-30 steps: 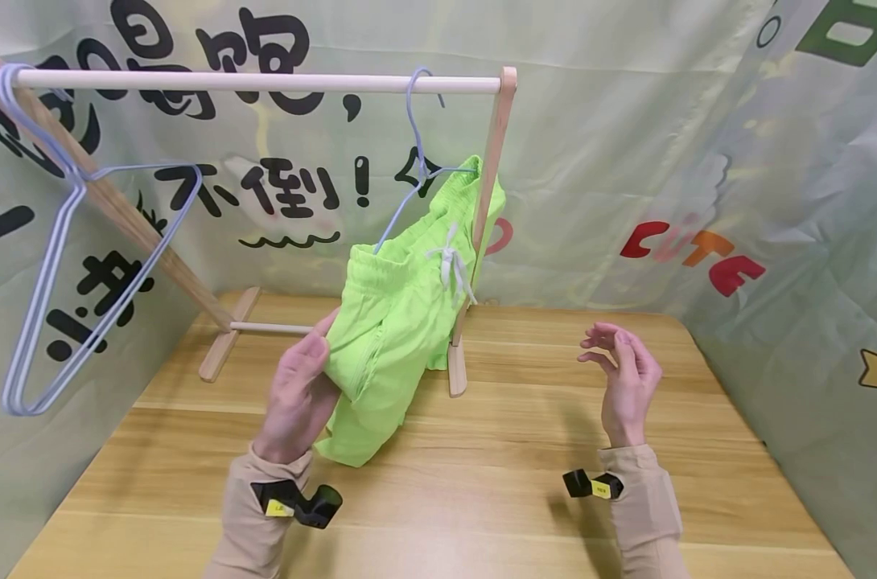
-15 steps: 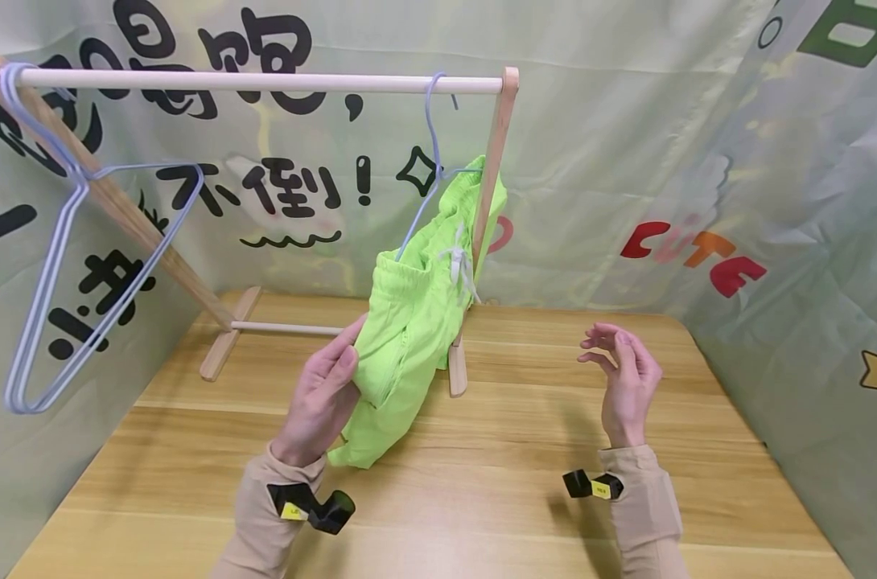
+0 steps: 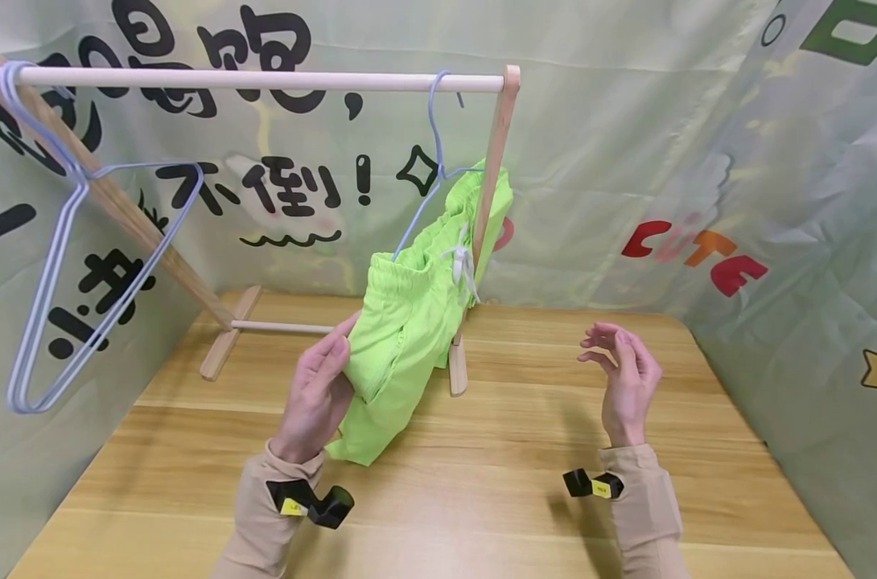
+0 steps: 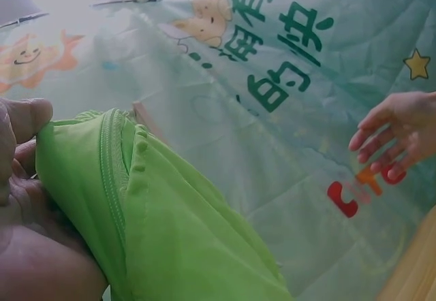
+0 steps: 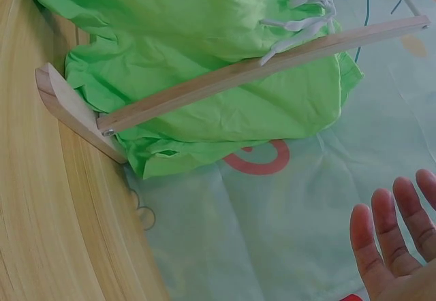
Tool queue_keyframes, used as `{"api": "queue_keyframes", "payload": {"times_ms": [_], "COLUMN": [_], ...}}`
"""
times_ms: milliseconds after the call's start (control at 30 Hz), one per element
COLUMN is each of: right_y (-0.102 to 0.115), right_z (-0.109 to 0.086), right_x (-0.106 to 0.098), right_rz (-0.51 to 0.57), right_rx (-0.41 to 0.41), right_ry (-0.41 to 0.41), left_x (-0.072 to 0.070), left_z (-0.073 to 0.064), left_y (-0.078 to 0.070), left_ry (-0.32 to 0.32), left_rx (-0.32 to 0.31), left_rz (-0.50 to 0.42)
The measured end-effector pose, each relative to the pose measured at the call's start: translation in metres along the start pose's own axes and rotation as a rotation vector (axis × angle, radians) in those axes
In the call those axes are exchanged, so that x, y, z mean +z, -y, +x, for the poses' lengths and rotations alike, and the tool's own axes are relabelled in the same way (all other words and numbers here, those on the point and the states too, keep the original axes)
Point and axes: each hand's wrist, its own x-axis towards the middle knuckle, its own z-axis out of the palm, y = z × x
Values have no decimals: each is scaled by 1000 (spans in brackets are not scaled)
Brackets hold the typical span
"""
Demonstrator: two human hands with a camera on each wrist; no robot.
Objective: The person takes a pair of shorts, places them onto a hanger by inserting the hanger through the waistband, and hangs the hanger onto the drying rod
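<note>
Bright green shorts [image 3: 402, 322] with a white drawstring hang from a blue hanger [image 3: 436, 153] near the right end of the rack's rail. My left hand [image 3: 317, 394] pinches the near side edge of the shorts between thumb and fingers, by the side seam. That grip also shows in the left wrist view, where the thumb [image 4: 30, 118] lies over the cloth. Part of the shorts passes behind the rack's right post [image 3: 493, 161]. Off to the right, my right hand [image 3: 627, 382] is held above the table with loosely bent fingers, touching nothing.
Several empty blue hangers [image 3: 62, 241] hang at the left end of the white rail [image 3: 265, 80]. The wooden rack stands on a wood-grain table [image 3: 511, 482]. A printed cloth backdrop [image 3: 590, 161] encloses the back and sides.
My left hand, the shorts and their hanger have shifted to the right, with a slight drift of hand and cloth back left in the last half second. My right hand has stayed still.
</note>
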Motion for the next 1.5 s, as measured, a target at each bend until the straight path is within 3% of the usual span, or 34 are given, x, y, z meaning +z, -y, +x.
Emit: {"api": "queue_keyframes", "payload": {"times_ms": [767, 1067, 1267, 1500], "right_y": [-2, -2, -2, -2], "right_z": [-1, -3, -3, -2], "right_x": [1, 1, 1, 1], "right_rz": [-1, -39, -35, -18], "right_rx": [42, 83, 83, 67], "right_ry": [-9, 7, 17, 32], "left_x": [-6, -10, -12, -16], "left_z": [2, 4, 5, 7], "left_y": [1, 2, 3, 2], "left_ry": [-106, -172, -209, -282], "left_rx": [13, -39, -37, -79], "left_rz": [224, 289, 294, 321]}}
